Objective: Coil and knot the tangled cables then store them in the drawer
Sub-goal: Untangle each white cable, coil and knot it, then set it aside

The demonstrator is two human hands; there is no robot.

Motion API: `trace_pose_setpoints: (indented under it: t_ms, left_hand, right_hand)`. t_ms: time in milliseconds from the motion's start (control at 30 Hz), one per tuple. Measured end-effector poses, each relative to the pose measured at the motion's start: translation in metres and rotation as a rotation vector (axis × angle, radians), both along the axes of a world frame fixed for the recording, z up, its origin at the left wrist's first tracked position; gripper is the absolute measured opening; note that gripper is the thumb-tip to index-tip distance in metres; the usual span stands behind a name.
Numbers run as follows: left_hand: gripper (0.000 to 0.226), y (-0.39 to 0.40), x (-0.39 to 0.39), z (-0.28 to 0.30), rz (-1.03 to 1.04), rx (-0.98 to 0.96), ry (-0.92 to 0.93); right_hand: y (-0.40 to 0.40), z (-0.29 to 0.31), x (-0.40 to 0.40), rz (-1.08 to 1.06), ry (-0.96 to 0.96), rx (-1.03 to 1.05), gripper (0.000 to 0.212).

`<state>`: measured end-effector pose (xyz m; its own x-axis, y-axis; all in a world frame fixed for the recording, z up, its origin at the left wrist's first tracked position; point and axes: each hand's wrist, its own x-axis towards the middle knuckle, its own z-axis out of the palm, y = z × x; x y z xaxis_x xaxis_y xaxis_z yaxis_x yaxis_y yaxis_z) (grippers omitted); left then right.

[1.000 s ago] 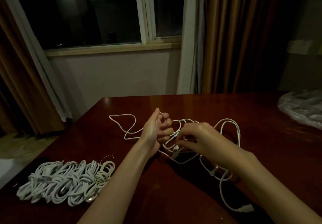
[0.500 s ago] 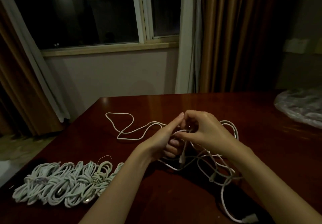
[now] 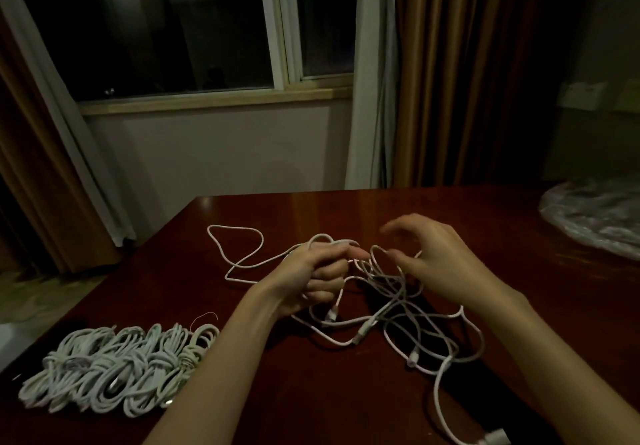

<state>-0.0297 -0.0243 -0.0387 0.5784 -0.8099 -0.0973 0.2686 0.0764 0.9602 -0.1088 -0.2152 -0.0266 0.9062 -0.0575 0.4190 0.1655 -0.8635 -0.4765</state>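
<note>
A tangle of thin white cables [image 3: 391,309] sprawls over the middle of the dark wooden table [image 3: 311,392]. My left hand [image 3: 311,275] grips a bunch of cable strands, fingers curled round them, with a loop running off to the left. My right hand [image 3: 440,261] hovers just right of it above the tangle, fingers spread and bent, motion-blurred; no strand is plainly pinched in it. A white plug [image 3: 497,437] lies at the cable's near end by the bottom edge.
A pile of coiled, knotted white cables [image 3: 117,368] lies at the table's near left. A crinkled clear plastic bag [image 3: 595,216] sits at the far right. Behind the table are a window, a wall and brown curtains. No drawer is in view.
My right hand has let go of the strands it pinched next to my left hand and swung out to the right, fingers spreading. My left hand now holds the cable bunch closed in its fingers.
</note>
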Motion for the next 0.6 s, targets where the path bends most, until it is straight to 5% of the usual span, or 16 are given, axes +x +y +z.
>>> trace_pose_setpoints:
  t_ms: [67, 200, 333, 600]
  left_hand:
    - [0.035, -0.002, -0.002, -0.001, -0.016, -0.060, 0.021]
    - [0.038, -0.003, -0.002, 0.003, -0.054, -0.202, 0.110]
    - [0.048, 0.001, 0.005, 0.005, 0.065, -0.303, 0.168]
    - [0.046, -0.012, -0.003, -0.001, 0.196, -0.062, -0.087]
  right_hand:
    - [0.015, 0.000, 0.002, 0.101, -0.115, 0.218, 0.034]
    - [0.037, -0.008, 0.011, 0.269, 0.098, 0.574, 0.018]
    - [0.029, -0.017, 0.014, 0.198, 0.177, 0.485, 0.021]
    - [0.030, -0.014, 0.007, 0.080, -0.143, 0.341, 0.010]
